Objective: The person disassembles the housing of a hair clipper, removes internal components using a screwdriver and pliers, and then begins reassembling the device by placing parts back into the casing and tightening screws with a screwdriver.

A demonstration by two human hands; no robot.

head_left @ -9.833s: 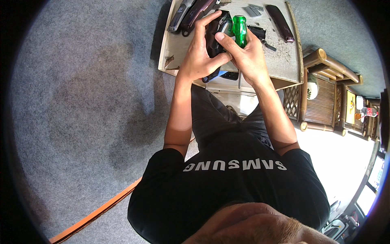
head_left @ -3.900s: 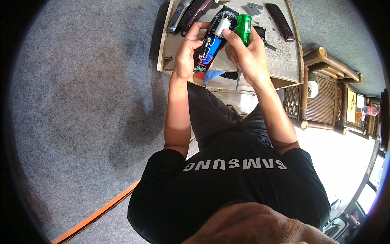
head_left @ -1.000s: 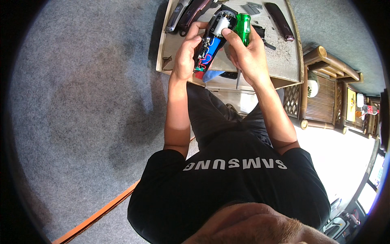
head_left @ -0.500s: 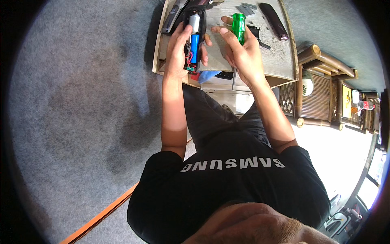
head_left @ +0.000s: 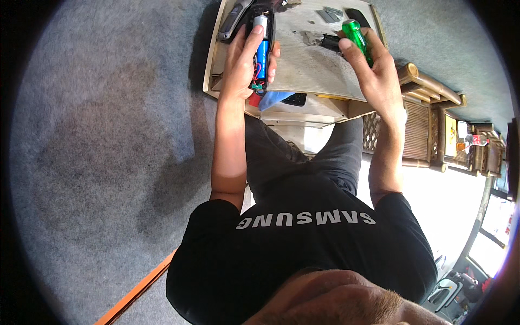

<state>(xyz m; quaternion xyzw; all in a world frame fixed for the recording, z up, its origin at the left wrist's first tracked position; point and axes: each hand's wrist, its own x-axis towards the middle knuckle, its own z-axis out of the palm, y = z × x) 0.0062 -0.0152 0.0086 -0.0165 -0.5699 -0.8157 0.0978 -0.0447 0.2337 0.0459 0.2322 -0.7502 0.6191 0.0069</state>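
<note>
My left hand (head_left: 236, 67) is wrapped round an opened hair clipper (head_left: 262, 57), held upright over the table's near left part. Inside its black shell show a silver motor, a blue battery cell, red wires and a small green circuit board at the lower end. Over the table's right side, my right hand (head_left: 377, 76) grips a screwdriver (head_left: 355, 35) by its green see-through handle; its shaft is hidden now. A small black part (head_left: 330, 42) lies on the tabletop just left of the right-hand fingers.
The wooden table (head_left: 309, 70) has an open compartment at its front with a blue cloth (head_left: 273, 99) in it. A silver and black clipper (head_left: 234, 20) lies at the far left. Grey flat pieces (head_left: 329, 14) and a dark cover (head_left: 355, 13) lie far right. Bamboo furniture (head_left: 420, 127) stands to the right.
My right hand has moved right with the screwdriver, away from the clipper, and its fingers have closed more round the handle. My left hand still holds the clipper, slightly shifted.
</note>
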